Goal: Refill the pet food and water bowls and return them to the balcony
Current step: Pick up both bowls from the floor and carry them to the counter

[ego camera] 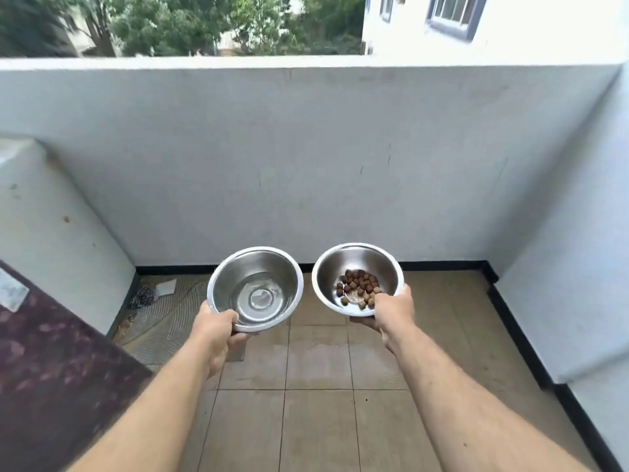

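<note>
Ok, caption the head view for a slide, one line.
On the tiled balcony floor, left hand holds the water bowl, right hand the kibble bowl.

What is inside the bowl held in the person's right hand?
Brown food pellets lie in the bowl, with bare metal showing between them. The right hand covers part of the near rim.

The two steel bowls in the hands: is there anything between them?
Nothing is held between the water bowl and the food bowl; they stay apart. In the head view, the gap shows only the tiled balcony floor and the wall's black base strip.
</note>
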`<action>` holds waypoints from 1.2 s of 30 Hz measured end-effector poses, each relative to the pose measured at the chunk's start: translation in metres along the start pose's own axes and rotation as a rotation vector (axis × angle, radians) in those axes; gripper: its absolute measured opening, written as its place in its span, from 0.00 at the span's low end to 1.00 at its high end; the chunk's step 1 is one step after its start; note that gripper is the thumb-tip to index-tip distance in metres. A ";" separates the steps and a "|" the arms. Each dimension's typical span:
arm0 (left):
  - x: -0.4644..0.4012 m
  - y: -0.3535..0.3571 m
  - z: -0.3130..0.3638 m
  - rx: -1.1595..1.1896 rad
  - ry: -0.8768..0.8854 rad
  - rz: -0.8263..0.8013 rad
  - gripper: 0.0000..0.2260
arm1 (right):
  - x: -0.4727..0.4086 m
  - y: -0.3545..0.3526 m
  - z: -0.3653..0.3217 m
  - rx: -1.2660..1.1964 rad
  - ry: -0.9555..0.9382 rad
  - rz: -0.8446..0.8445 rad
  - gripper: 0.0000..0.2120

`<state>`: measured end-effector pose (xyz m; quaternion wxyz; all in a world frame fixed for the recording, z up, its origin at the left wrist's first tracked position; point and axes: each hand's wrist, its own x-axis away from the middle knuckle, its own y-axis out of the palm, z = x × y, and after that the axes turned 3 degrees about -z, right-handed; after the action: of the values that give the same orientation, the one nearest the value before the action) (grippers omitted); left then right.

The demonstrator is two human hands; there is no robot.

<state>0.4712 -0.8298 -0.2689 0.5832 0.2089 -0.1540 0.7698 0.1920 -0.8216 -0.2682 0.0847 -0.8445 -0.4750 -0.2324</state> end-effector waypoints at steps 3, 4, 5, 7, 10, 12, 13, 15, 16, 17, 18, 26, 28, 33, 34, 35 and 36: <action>0.032 -0.009 0.040 0.024 -0.001 -0.060 0.20 | 0.035 -0.002 -0.029 -0.009 -0.020 0.027 0.22; 0.044 -0.014 0.051 0.025 0.002 -0.069 0.20 | 0.048 -0.004 -0.037 -0.012 -0.024 0.037 0.22; 0.056 -0.017 0.061 0.024 0.006 -0.079 0.20 | 0.061 -0.007 -0.042 -0.015 -0.028 0.046 0.21; 0.078 -0.023 0.075 0.024 0.009 -0.098 0.19 | 0.082 -0.016 -0.049 -0.023 -0.031 0.061 0.21; 0.108 -0.032 0.086 0.035 0.001 -0.146 0.19 | 0.115 -0.035 -0.050 -0.058 -0.039 0.086 0.20; 0.125 -0.037 0.087 0.012 -0.017 -0.174 0.20 | 0.135 -0.048 -0.050 -0.075 -0.039 0.097 0.19; 0.134 -0.039 0.086 -0.014 -0.028 -0.187 0.20 | 0.145 -0.056 -0.050 -0.076 -0.036 0.106 0.19; 0.151 -0.042 0.083 -0.044 -0.036 -0.201 0.22 | 0.165 -0.070 -0.053 -0.083 -0.040 0.115 0.19; 0.158 -0.044 0.080 -0.047 -0.038 -0.206 0.22 | 0.172 -0.076 -0.055 -0.081 -0.047 0.115 0.19; 0.167 -0.045 0.077 -0.046 -0.038 -0.212 0.22 | 0.181 -0.083 -0.056 -0.079 -0.059 0.118 0.19; 0.177 -0.045 0.072 -0.043 -0.040 -0.216 0.22 | 0.190 -0.091 -0.058 -0.082 -0.070 0.122 0.19; 0.266 -0.047 0.019 -0.048 -0.025 -0.225 0.25 | 0.259 -0.164 -0.040 -0.064 -0.108 0.126 0.19; 0.296 -0.047 0.000 -0.023 -0.013 -0.228 0.24 | 0.280 -0.189 -0.032 -0.045 -0.121 0.101 0.20; 0.346 -0.057 -0.035 0.007 -0.051 -0.244 0.18 | 0.320 -0.229 -0.008 -0.028 -0.128 0.118 0.21; 0.359 -0.059 -0.042 -0.003 -0.054 -0.247 0.18 | 0.331 -0.238 -0.003 -0.032 -0.127 0.126 0.21; 0.371 -0.062 -0.049 -0.011 -0.057 -0.251 0.17 | 0.340 -0.247 0.003 -0.037 -0.126 0.132 0.21; 0.380 -0.064 -0.054 -0.022 -0.054 -0.261 0.17 | 0.348 -0.255 0.008 -0.037 -0.123 0.132 0.21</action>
<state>0.4368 -0.4696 -0.1260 0.6764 0.2413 -0.1497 0.6796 0.1331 -0.4171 -0.1300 0.0551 -0.8880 -0.4182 -0.1828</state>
